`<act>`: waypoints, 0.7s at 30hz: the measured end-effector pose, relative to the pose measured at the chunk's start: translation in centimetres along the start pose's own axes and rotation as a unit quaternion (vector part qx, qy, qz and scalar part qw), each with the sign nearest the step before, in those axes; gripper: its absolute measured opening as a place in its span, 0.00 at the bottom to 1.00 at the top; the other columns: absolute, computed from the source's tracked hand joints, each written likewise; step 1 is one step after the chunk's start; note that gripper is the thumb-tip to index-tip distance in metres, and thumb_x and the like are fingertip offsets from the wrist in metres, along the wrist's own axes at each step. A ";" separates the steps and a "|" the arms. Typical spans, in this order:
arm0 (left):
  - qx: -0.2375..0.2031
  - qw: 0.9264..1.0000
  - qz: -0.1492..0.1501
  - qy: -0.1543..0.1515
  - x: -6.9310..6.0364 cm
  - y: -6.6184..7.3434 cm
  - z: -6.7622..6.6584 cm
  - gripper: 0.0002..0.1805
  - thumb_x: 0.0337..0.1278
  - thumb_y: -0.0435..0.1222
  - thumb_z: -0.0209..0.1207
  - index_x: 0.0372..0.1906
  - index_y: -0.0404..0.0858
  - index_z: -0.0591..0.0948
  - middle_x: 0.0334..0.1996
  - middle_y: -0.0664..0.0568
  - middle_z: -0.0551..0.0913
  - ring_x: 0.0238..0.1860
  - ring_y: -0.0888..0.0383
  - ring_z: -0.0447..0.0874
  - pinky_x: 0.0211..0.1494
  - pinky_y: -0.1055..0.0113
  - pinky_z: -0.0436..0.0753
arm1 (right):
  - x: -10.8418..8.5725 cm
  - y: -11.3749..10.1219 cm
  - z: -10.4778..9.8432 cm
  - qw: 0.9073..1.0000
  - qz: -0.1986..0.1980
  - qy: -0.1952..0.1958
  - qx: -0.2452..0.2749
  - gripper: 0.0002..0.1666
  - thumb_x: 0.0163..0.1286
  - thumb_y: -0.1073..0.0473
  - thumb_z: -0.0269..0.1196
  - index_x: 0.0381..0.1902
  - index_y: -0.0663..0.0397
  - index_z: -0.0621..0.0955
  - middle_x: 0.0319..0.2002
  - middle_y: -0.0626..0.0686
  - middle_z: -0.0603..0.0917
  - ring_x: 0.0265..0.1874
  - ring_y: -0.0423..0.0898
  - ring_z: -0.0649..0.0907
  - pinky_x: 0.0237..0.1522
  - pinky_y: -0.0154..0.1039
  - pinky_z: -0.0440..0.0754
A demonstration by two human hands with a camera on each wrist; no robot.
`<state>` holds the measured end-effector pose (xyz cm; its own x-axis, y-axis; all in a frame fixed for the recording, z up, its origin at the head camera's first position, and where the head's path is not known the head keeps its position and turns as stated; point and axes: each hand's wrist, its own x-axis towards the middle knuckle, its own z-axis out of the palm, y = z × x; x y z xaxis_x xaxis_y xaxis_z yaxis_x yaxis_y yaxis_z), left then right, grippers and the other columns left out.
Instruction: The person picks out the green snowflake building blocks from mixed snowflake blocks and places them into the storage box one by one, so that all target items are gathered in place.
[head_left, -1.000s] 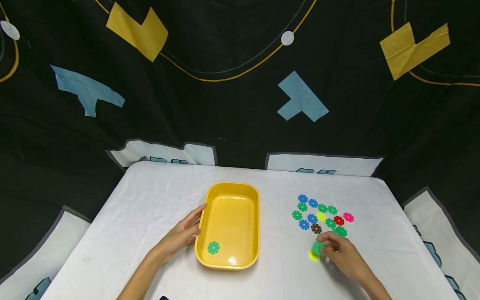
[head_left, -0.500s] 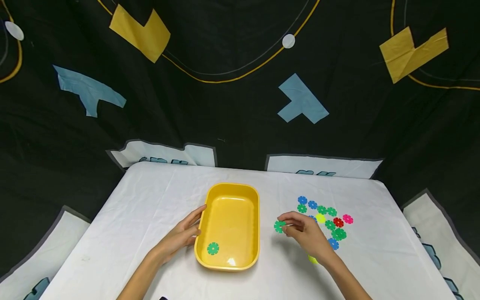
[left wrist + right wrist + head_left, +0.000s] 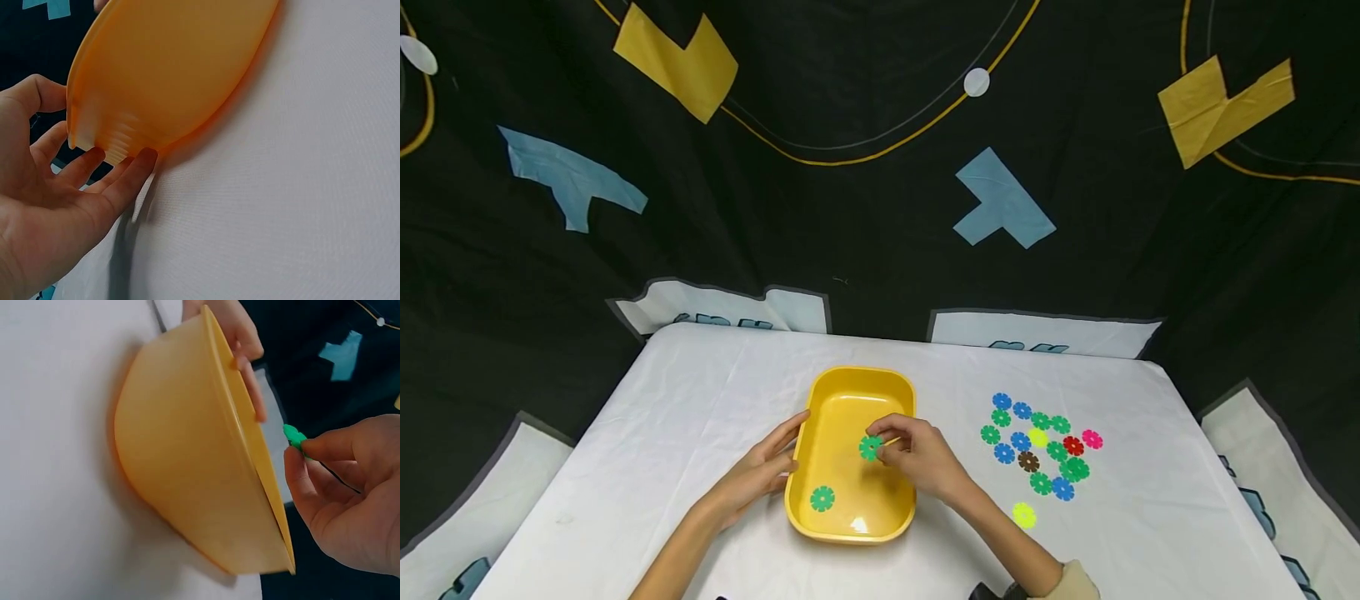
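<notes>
A yellow plastic tray [image 3: 850, 521] lies on the white-covered table. At its left side, my left hand [image 3: 760, 475] holds the rim; the left wrist view shows the left fingers [image 3: 128, 184] against the outer wall [image 3: 169, 75]. My right hand [image 3: 921, 454] is over the tray and pinches a green notched disc [image 3: 870, 447] between thumb and fingertips. From the right wrist view, this disc [image 3: 294, 436] stands beyond the tray's rim, apart from it. Another green notched disc [image 3: 822, 498] lies on the tray floor near the front left.
Several blue, green, brown, red and pink notched discs lie grouped right of the tray, including a brown disc [image 3: 1028, 462] and a pink disc [image 3: 1092, 439]. A yellow disc [image 3: 1024, 515] lies nearer the front. Black cloth [image 3: 820, 217] hangs behind the table.
My right hand has carried the green disc leftward from the group of discs to above the tray. The left hand has stayed at the tray's left side.
</notes>
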<state>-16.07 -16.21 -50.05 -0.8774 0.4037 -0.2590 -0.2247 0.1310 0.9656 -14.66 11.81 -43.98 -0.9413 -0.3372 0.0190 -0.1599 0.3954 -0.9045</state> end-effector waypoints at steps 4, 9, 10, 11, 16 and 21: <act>0.002 1.000 0.000 -0.001 0.0 0.0 0.0 0.41 0.62 0.34 0.54 0.78 0.58 0.57 0.79 0.47 0.49 0.74 0.42 0.57 0.65 0.48 0.72 | 1.0 -0.2 1.6 1.000 0.010 -0.006 -0.011 0.15 0.63 0.74 0.62 0.46 0.55 0.85 0.38 0.49 0.84 0.30 0.43 0.82 0.33 0.34 0.82; 0.000 1.000 0.002 -0.007 0.0 0.1 0.0 0.41 0.63 0.33 0.53 0.79 0.57 0.55 0.79 0.45 0.48 0.74 0.41 0.56 0.65 0.47 0.72 | 2.0 -0.2 3.5 0.999 0.020 -0.021 -0.024 0.15 0.63 0.73 0.62 0.45 0.54 0.85 0.35 0.47 0.82 0.25 0.41 0.79 0.28 0.32 0.79; 0.000 1.000 0.002 -0.009 0.0 0.1 0.0 0.41 0.63 0.33 0.53 0.79 0.56 0.55 0.79 0.45 0.47 0.74 0.41 0.56 0.65 0.47 0.71 | 2.1 -0.2 3.8 0.999 0.024 -0.023 -0.026 0.16 0.63 0.73 0.61 0.44 0.54 0.85 0.35 0.46 0.82 0.24 0.40 0.78 0.27 0.32 0.78; 0.000 1.000 0.002 -0.010 0.0 0.1 0.0 0.41 0.63 0.33 0.53 0.79 0.56 0.55 0.79 0.45 0.47 0.74 0.41 0.56 0.65 0.46 0.71 | 2.3 -0.1 4.1 0.999 0.028 -0.026 -0.027 0.16 0.62 0.74 0.61 0.44 0.54 0.85 0.34 0.46 0.82 0.23 0.40 0.78 0.26 0.32 0.77; 0.003 1.000 -0.001 -0.011 -0.1 0.1 0.0 0.41 0.63 0.33 0.53 0.79 0.57 0.55 0.79 0.45 0.47 0.74 0.41 0.57 0.66 0.44 0.69 | 3.0 0.2 5.4 0.997 0.059 -0.040 -0.038 0.16 0.61 0.74 0.61 0.42 0.53 0.85 0.32 0.45 0.80 0.24 0.42 0.77 0.26 0.32 0.75; 0.004 1.000 0.000 -0.012 -0.1 0.1 0.0 0.41 0.63 0.33 0.53 0.79 0.58 0.55 0.79 0.46 0.46 0.73 0.42 0.57 0.65 0.46 0.71 | 3.5 0.8 6.1 0.993 0.070 -0.051 -0.074 0.14 0.60 0.73 0.63 0.40 0.53 0.86 0.30 0.45 0.80 0.28 0.41 0.76 0.29 0.32 0.75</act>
<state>-16.04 -16.26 -49.94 -0.8671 0.4248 -0.2601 -0.2214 0.1391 0.9652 -16.26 5.77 -47.24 -0.9235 -0.3517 -0.1532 -0.0779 0.5630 -0.8228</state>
